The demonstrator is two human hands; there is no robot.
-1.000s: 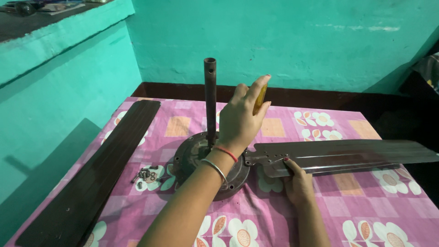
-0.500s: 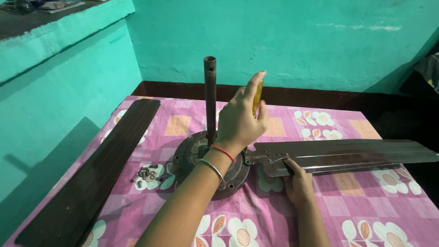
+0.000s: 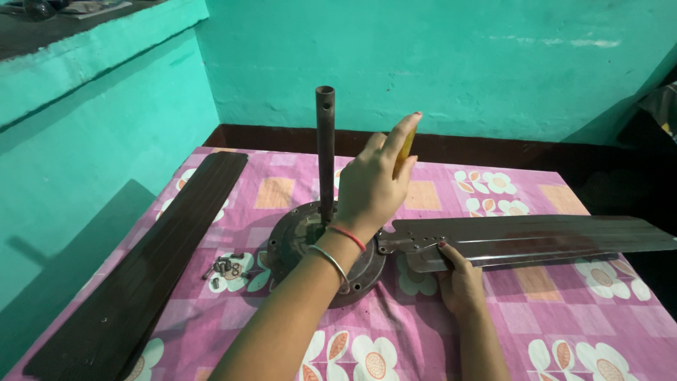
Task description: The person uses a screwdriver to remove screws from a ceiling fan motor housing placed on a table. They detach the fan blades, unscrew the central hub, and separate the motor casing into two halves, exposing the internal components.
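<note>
Turquoise walls (image 3: 437, 63), floral pink tablecloth (image 3: 550, 331)

Left hand (image 3: 374, 185) raised, grip closed; right hand (image 3: 462, 282) pressed flat.

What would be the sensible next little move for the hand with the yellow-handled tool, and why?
Probably lower the tool's tip to the joint where the blade's bracket meets the fan motor. The left hand grips the yellow-handled screwdriver upright above that joint, while the right hand steadies the fan blade lying against the hub. Loose screws sit nearby; the tip itself is hidden.
</note>
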